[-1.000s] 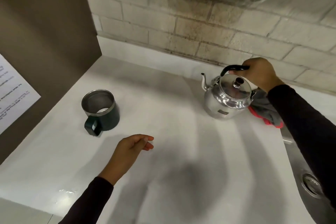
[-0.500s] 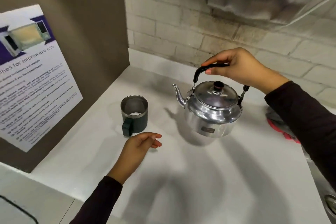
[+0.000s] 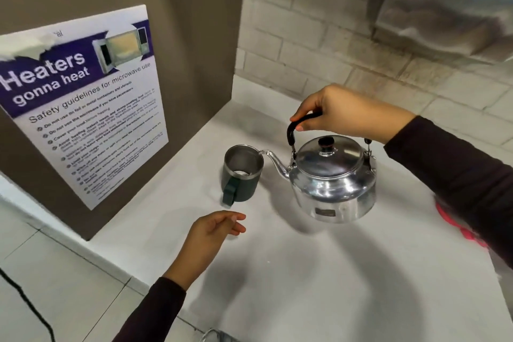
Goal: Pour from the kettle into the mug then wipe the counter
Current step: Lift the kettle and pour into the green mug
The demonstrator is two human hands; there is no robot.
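Note:
A shiny metal kettle [image 3: 331, 184] hangs above the white counter [image 3: 319, 272], held by its black handle in my right hand [image 3: 344, 112]. Its spout reaches the rim of a dark green mug [image 3: 241, 173] with a steel inside, and a little water shows at the spout's tip. The mug stands upright with its handle toward me. My left hand [image 3: 212, 233] hovers just in front of the mug, fingers loosely apart, holding nothing. A red-edged cloth [image 3: 455, 219] lies at the right, mostly hidden by my right sleeve.
A brown panel with a microwave safety poster [image 3: 80, 103] stands close to the left of the mug. A brick wall [image 3: 319, 44] backs the counter. A metal hood [image 3: 449, 3] hangs at the upper right. A black cable [image 3: 25, 302] runs along the lower left.
My right hand lifted the kettle off the counter and carried it left to the mug, tilting the spout to the rim. My left hand stayed near the mug.

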